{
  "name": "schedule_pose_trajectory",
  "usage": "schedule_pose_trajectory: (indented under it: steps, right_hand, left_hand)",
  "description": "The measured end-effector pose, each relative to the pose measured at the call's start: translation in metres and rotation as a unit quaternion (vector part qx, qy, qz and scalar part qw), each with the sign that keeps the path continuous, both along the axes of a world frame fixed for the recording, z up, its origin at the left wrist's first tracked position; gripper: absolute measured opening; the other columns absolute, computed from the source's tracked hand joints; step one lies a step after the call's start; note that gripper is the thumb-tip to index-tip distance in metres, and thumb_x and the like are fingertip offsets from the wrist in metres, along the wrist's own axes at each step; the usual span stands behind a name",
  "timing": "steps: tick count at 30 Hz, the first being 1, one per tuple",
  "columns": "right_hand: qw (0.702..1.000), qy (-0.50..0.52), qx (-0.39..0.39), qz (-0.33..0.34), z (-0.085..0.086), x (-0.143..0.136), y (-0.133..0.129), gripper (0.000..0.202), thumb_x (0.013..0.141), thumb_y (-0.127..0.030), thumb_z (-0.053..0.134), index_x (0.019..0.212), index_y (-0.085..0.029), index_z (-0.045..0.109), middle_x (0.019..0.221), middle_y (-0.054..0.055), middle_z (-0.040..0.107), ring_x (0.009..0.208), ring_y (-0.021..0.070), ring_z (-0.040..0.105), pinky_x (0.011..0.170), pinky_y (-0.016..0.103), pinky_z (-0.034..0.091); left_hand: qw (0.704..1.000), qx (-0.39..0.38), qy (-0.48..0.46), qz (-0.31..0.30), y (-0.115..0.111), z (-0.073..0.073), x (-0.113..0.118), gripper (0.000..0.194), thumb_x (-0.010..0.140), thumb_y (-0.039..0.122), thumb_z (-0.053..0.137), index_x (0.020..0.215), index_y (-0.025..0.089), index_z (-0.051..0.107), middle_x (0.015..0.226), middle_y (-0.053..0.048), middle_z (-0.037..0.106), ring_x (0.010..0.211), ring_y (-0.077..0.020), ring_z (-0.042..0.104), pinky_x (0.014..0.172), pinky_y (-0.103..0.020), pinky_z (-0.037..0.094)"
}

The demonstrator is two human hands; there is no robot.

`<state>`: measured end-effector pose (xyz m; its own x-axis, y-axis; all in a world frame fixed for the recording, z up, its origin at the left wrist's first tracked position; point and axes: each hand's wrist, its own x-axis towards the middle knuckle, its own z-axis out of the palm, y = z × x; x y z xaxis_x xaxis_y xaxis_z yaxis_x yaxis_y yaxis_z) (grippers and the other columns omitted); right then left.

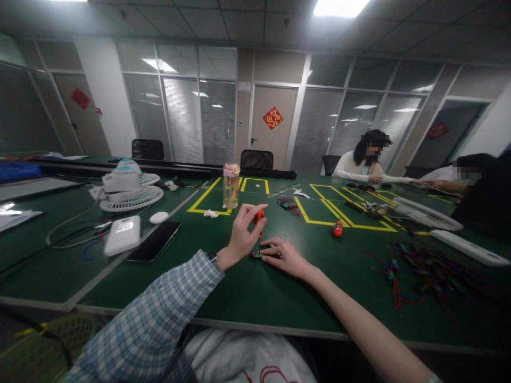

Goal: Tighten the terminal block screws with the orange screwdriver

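Note:
My left hand is closed around an orange-handled screwdriver, held upright with its thin shaft pointing down. Under the tip lies a small green circuit board on the green table. My right hand rests low on the table from the right, its fingertips on the board's edge and near the shaft. Part of the board is hidden by these fingers. Farther right stands a small red object.
A pink-lidded bottle stands beyond my hands. To the left lie a black phone, a white power bank and a white fan. Red and blue wires spread at right. Two people sit at the far right.

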<state>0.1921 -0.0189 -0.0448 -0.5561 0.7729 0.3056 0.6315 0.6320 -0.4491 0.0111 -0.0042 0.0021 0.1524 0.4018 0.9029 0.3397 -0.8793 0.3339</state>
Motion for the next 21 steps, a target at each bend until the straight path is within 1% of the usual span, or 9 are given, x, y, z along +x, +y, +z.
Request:
schedule_pose_trajectory:
  steps: [2, 4, 6, 9, 11, 13, 16, 18, 21]
  right_hand:
    - [1.000, 0.001, 0.001, 0.001, -0.0003, -0.0002, 0.0002, 0.027, 0.088, -0.036, 0.057, 0.108, -0.025, 0.071, 0.121, 0.009, 0.062, 0.112, 0.0240, 0.055, 0.098, 0.038, 0.042]
    - [1.000, 0.000, 0.001, 0.000, 0.0003, -0.0006, -0.0002, 0.027, 0.088, -0.035, 0.057, 0.109, -0.025, 0.071, 0.121, 0.009, 0.062, 0.111, 0.0240, 0.056, 0.098, 0.038, 0.041]
    - [1.000, -0.002, -0.002, -0.002, 0.0013, -0.0008, -0.0011, 0.027, 0.088, -0.034, 0.057, 0.109, -0.024, 0.071, 0.121, 0.010, 0.062, 0.111, 0.0241, 0.056, 0.098, 0.038, 0.041]
    - [1.000, -0.002, -0.005, -0.005, 0.0025, -0.0007, -0.0020, 0.027, 0.088, -0.035, 0.057, 0.109, -0.024, 0.071, 0.121, 0.010, 0.062, 0.111, 0.0242, 0.056, 0.098, 0.038, 0.042]
    - [1.000, -0.001, -0.004, -0.003, 0.0027, -0.0006, -0.0021, 0.028, 0.088, -0.036, 0.056, 0.109, -0.025, 0.071, 0.121, 0.009, 0.062, 0.111, 0.0242, 0.055, 0.098, 0.038, 0.042]
    - [1.000, -0.002, -0.004, -0.001, 0.0028, -0.0005, -0.0021, 0.028, 0.088, -0.037, 0.056, 0.109, -0.025, 0.071, 0.121, 0.009, 0.061, 0.111, 0.0241, 0.055, 0.098, 0.038, 0.041]
    - [1.000, -0.005, -0.007, -0.001, 0.0034, -0.0006, -0.0025, 0.028, 0.088, -0.037, 0.056, 0.109, -0.024, 0.071, 0.121, 0.010, 0.062, 0.112, 0.0240, 0.055, 0.098, 0.038, 0.041]
    - [1.000, -0.006, -0.008, -0.002, 0.0038, -0.0007, -0.0030, 0.029, 0.089, -0.037, 0.055, 0.109, -0.024, 0.071, 0.121, 0.009, 0.061, 0.112, 0.0240, 0.055, 0.098, 0.038, 0.041]
    - [1.000, -0.005, -0.008, -0.001, 0.0038, -0.0007, -0.0032, 0.029, 0.089, -0.037, 0.055, 0.110, -0.025, 0.070, 0.122, 0.009, 0.061, 0.112, 0.0239, 0.055, 0.098, 0.038, 0.041]
  left_hand:
    - [1.000, -0.007, 0.002, -0.010, 0.0003, -0.0012, -0.0001, 0.031, 0.095, 0.022, 0.041, 0.124, 0.020, 0.051, 0.101, -0.006, 0.054, 0.094, -0.0156, 0.052, 0.082, -0.029, 0.044]
    - [1.000, -0.011, -0.003, -0.014, 0.0011, -0.0021, 0.0003, 0.034, 0.096, 0.020, 0.037, 0.127, 0.019, 0.048, 0.103, -0.006, 0.056, 0.095, -0.0156, 0.052, 0.085, -0.030, 0.043]
    - [1.000, -0.005, -0.011, -0.009, 0.0016, -0.0022, 0.0008, 0.033, 0.095, 0.020, 0.038, 0.127, 0.019, 0.049, 0.098, -0.005, 0.056, 0.090, -0.0148, 0.053, 0.082, -0.029, 0.044]
    - [1.000, 0.013, -0.019, 0.005, 0.0013, -0.0007, 0.0009, 0.027, 0.093, 0.021, 0.047, 0.119, 0.019, 0.054, 0.092, -0.004, 0.054, 0.083, -0.0140, 0.051, 0.076, -0.027, 0.044]
    - [1.000, 0.016, -0.018, 0.008, 0.0004, 0.0002, 0.0006, 0.024, 0.091, 0.023, 0.051, 0.114, 0.020, 0.057, 0.091, -0.003, 0.052, 0.083, -0.0138, 0.051, 0.075, -0.026, 0.044]
    - [1.000, 0.011, -0.012, 0.002, -0.0005, 0.0002, 0.0004, 0.026, 0.092, 0.023, 0.050, 0.116, 0.020, 0.057, 0.094, -0.004, 0.052, 0.085, -0.0141, 0.052, 0.077, -0.027, 0.044]
    - [1.000, 0.000, -0.003, -0.016, -0.0007, -0.0012, 0.0005, 0.032, 0.095, 0.020, 0.041, 0.125, 0.020, 0.051, 0.101, -0.006, 0.055, 0.093, -0.0149, 0.053, 0.082, -0.028, 0.044]
    - [1.000, -0.001, -0.002, -0.023, 0.0000, -0.0021, 0.0007, 0.034, 0.095, 0.018, 0.038, 0.128, 0.020, 0.048, 0.104, -0.006, 0.057, 0.096, -0.0150, 0.054, 0.085, -0.029, 0.044]
    - [1.000, 0.006, -0.009, -0.004, 0.0017, -0.0018, 0.0009, 0.031, 0.094, 0.019, 0.043, 0.124, 0.019, 0.051, 0.097, -0.004, 0.058, 0.088, -0.0144, 0.054, 0.081, -0.028, 0.044]
